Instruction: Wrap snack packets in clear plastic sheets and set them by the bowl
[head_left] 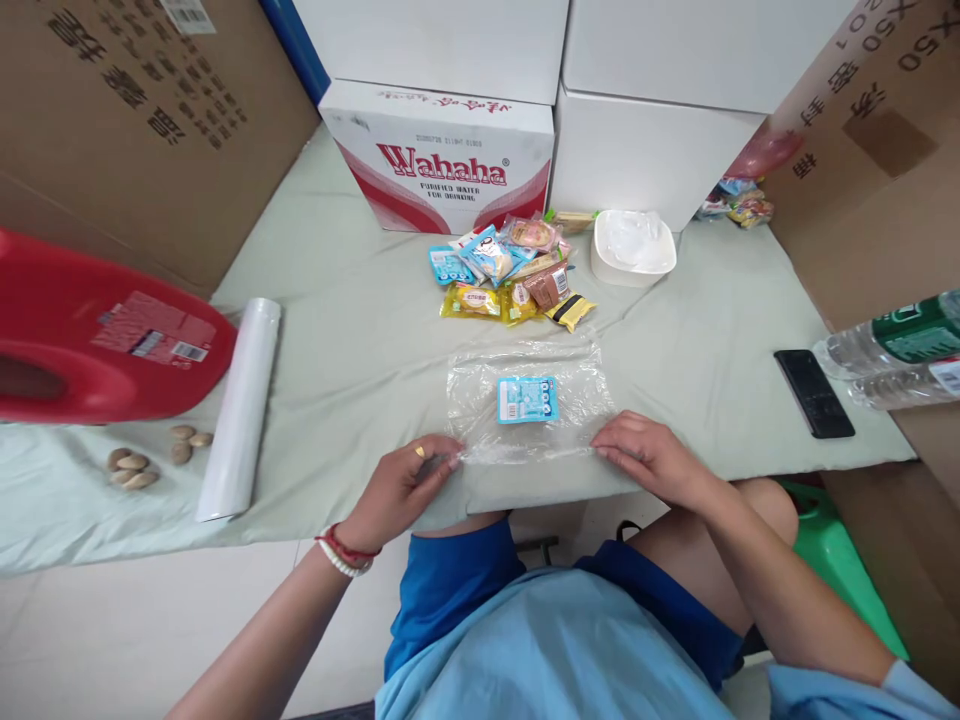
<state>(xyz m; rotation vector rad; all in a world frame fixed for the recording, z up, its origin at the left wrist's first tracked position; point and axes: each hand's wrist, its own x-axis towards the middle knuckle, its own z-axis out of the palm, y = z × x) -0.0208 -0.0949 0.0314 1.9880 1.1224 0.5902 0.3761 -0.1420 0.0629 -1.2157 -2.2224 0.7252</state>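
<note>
Left hand (pixel 409 482), wearing a ring and a red and white bracelet at the wrist, pinches the near left corner of a clear plastic bag (pixel 480 385) between thumb and fingertips. The right hand (pixel 646 455) lies with bent fingers over the bag's near right corner; whether it grips the plastic or only presses it down is hard to tell from this angle. The bag lies flat on the pale green cloth (pixel 360 330) at the table's near edge, right in front of the person. A blue snack packet (pixel 527 399) sits at its middle, apparently inside the plastic.

Beyond the bag, a heap of small snack packets (pixel 510 275) lies near a white bowl (pixel 634 247). A Wahaha carton (pixel 442 160) stands behind them. To the left lie a roll of plastic film (pixel 240 405), a few nuts (pixel 142 462) and a red jug (pixel 97 335) on its side. To the right, well apart from the bag, a black phone (pixel 814 392) rests beside plastic bottles (pixel 900 352).
</note>
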